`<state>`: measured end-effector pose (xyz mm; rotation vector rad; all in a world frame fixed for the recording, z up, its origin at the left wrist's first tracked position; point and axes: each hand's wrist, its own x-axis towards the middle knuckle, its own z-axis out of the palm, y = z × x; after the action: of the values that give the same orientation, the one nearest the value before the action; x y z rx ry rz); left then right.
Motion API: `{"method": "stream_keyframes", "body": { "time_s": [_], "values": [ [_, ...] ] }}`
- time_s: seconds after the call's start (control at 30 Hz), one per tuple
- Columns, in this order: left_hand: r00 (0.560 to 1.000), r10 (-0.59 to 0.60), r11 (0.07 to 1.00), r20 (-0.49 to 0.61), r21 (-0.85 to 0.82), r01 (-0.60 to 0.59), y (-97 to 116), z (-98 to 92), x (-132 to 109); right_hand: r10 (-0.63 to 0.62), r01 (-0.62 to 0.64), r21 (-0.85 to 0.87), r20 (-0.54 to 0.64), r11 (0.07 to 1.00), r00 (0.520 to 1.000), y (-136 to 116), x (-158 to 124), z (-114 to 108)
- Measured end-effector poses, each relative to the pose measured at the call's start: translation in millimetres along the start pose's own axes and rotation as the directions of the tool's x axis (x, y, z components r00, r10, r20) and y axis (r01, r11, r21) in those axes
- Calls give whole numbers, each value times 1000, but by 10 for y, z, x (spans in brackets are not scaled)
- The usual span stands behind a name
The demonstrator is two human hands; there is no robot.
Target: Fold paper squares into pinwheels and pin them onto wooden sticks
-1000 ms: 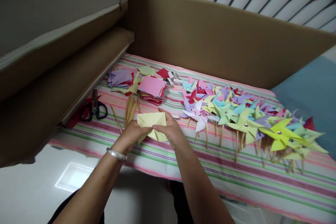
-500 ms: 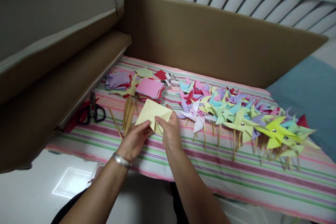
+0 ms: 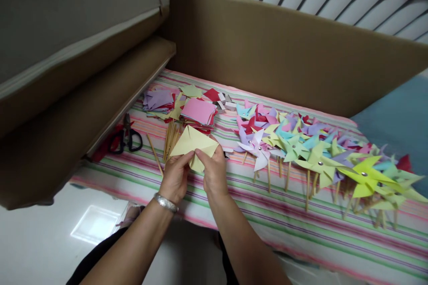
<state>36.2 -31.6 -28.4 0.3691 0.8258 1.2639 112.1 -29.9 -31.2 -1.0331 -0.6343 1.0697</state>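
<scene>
Both my hands hold one pale yellow paper square above the striped cloth. My left hand, with a silver bangle on the wrist, pinches the paper's lower left part. My right hand pinches a flap at its lower right. The paper is tilted with one corner pointing up. Just behind it lie a bundle of wooden sticks and a stack of pink paper squares.
A long row of finished paper pinwheels on sticks covers the cloth to the right. Purple paper squares lie at the back left, black scissors at the left edge. A cardboard wall stands behind, cushions at the left.
The yellow paper has turned in my hands from lying level to standing on a corner. My fingers have shifted to its lower flaps and closer together.
</scene>
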Motion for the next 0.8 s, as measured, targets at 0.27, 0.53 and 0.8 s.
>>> {"method": "stream_keyframes", "body": {
  "time_s": [0.27,0.53,0.8],
  "values": [
    [998,38,996,-58,-82,-43,333,-202,155,-127,203,-425,202,882,971,-71,-21,-132],
    [995,-92,987,-50,-138,84,492,-206,168,-300,696,-543,644,469,704,-43,-38,-202],
    [997,-77,997,23,2,77,392,-193,147,-204,498,-500,531,708,823,-92,27,-195]
  ]
}}
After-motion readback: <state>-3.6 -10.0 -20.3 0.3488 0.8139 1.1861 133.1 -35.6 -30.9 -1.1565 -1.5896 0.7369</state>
